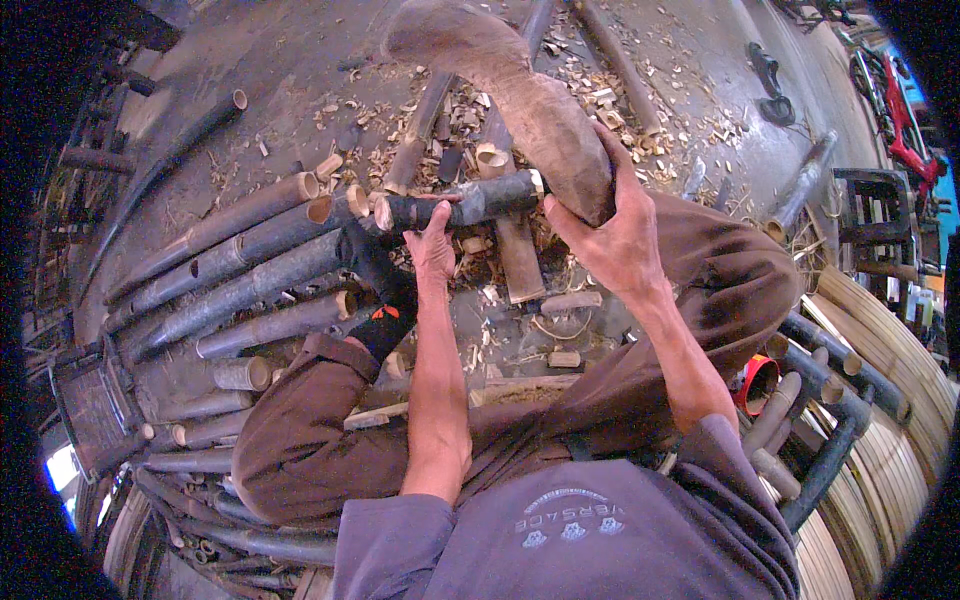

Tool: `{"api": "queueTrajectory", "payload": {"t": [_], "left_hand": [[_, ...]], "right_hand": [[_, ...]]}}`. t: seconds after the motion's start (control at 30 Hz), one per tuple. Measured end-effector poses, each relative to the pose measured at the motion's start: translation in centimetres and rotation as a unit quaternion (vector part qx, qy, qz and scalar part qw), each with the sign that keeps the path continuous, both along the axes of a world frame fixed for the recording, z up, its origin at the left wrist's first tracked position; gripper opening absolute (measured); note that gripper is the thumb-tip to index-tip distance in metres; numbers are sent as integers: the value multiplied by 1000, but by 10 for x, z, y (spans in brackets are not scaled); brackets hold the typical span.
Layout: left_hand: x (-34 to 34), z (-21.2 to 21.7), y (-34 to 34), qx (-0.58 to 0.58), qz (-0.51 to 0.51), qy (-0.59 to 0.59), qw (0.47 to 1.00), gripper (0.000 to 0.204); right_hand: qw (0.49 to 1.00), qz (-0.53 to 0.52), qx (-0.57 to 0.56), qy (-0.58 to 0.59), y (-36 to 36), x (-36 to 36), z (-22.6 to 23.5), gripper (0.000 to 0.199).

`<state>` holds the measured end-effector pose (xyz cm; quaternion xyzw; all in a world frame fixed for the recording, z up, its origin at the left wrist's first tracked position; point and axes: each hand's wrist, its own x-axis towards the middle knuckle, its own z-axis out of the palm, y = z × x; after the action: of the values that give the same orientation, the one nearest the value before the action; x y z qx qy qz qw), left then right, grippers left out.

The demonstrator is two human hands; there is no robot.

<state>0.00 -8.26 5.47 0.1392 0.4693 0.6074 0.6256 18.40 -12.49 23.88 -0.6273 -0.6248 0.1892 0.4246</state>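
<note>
My left hand (433, 242) is closed around a short, dark piece of bamboo (492, 198) that lies crosswise in front of me, thumb on top. The end of this piece nearer my right hand shows a pale cut face. In my right hand (622, 240) is a heavy, curved brown piece of wood (560, 130) with a narrowed waist, its far end reaching to the upper edge. Fingers and thumb wrap its near end, right beside the bamboo's pale end. Under the dark piece, a split lighter bamboo length (518, 255) rests on the floor.
Several bamboo poles (250, 250) lie side by side at the left. Pale wood chips (600, 100) litter the floor ahead. A sandal (770, 85) lies at the far right. Pipe-like poles (825, 460), a red round container (757, 385) and bundled strips (890, 420) sit near my right knee.
</note>
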Motion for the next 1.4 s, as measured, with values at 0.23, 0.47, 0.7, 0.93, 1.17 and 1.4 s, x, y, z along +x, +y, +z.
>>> {"api": "queueTrajectory", "payload": {"t": [0.23, 0.47, 0.7, 0.93, 1.17, 1.4], "left_hand": [[6, -25, 3, 39, -7, 90, 995, 34], [3, -66, 2, 62, -14, 54, 997, 48], [14, -19, 0, 21, -18, 73, 997, 53], [10, -36, 0, -5, -25, 60, 998, 52], [-5, -57, 10, 69, -34, 40, 996, 52], [12, -57, -1, -18, -46, 13, 999, 84]], "right_hand": [[997, 75, 30, -8, 18, -19, 33, 76], [924, 304, 195, -124, 68, -70, 30, 77], [888, 353, 144, -256, 96, -111, 45, 62], [868, 402, 213, -201, 94, -100, 26, 79], [864, 348, 296, -213, 124, -149, 54, 62], [863, 388, 23, -322, 91, -92, 8, 70]]}}
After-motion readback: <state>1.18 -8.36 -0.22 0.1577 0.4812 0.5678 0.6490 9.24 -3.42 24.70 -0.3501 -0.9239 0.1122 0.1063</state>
